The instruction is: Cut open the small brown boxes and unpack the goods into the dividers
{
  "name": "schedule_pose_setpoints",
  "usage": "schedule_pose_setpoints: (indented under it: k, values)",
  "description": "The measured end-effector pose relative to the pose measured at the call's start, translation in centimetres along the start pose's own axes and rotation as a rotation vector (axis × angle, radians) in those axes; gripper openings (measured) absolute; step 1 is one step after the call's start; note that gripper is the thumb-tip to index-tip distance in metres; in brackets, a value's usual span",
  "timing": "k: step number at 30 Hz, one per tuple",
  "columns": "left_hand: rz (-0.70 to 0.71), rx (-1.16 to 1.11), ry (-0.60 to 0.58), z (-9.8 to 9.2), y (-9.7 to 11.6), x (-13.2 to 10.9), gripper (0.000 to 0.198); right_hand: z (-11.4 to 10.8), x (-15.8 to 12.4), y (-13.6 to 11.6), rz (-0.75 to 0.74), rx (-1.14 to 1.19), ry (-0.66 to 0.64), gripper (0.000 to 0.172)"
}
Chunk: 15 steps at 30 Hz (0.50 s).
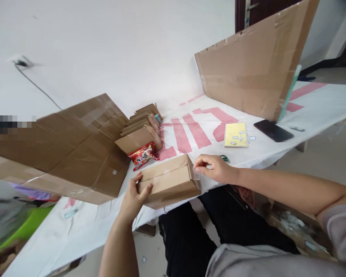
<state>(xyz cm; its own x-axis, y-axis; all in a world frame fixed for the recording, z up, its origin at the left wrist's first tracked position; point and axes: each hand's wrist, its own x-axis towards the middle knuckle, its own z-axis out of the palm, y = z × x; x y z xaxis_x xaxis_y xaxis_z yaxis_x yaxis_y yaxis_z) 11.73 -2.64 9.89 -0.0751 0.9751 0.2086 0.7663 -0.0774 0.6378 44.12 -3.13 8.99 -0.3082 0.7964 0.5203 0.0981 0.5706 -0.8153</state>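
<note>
A small closed cardboard box [164, 186] lies at the table's front edge, a seam running along its top. My left hand [135, 194] grips its left end, thumb on the top and fingers over the far side. At the right end, my right hand [215, 168] is closed in a pinch on what looks like a strip of clear tape [196, 176] against the box's end. Just behind the box lies a red snack packet [143, 156]. A small green object [223, 158], partly hidden, sits beyond my right hand.
Several open cardboard boxes [145, 125] stand in a row at the back. Large cardboard panels rise at left [83, 142] and right [248, 61]. A yellow booklet [235, 134] and a black phone [273, 130] lie on the white-covered table [320, 111].
</note>
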Motion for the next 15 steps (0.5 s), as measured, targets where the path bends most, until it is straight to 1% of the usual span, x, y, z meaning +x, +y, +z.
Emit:
schedule_pose_setpoints:
  k: [2, 4, 7, 8, 9, 10, 13, 15]
  values:
    - [-0.006, 0.015, 0.004, 0.0, 0.1, -0.1, 0.058, -1.5, -2.8, 1.0, 0.094, -0.03, 0.009, 0.012]
    - [-0.007, 0.032, 0.014, -0.1, 0.2, -0.1, 0.059, -3.0, -6.0, 2.6, 0.21, -0.051, -0.05, 0.015]
    - [0.001, 0.061, 0.019, -0.1, 0.3, -0.2, 0.058, -5.2, -11.0, 6.4, 0.46, -0.13, -0.213, 0.015]
    - [0.003, 0.072, 0.017, -0.1, 0.4, -0.2, 0.057, -5.9, -12.8, 8.0, 0.577, -0.199, -0.222, 0.013]
    - [0.005, 0.082, 0.016, -0.1, 0.5, -0.2, 0.057, -6.5, -14.6, 9.7, 0.722, -0.282, -0.191, 0.011]
    - [0.006, 0.09, 0.016, -0.1, 0.6, -0.2, 0.058, -7.1, -16.5, 11.4, 0.808, -0.338, -0.145, 0.011]
    - [-0.003, 0.1, 0.011, -0.2, 0.9, -0.2, 0.061, -8.0, -22.3, 15.8, 1.016, -0.458, -0.062, 0.013]
    - [-0.018, 0.099, -0.006, -0.2, 1.0, -0.1, 0.065, -8.0, -26.1, 17.6, 1.13, -0.505, -0.041, 0.023]
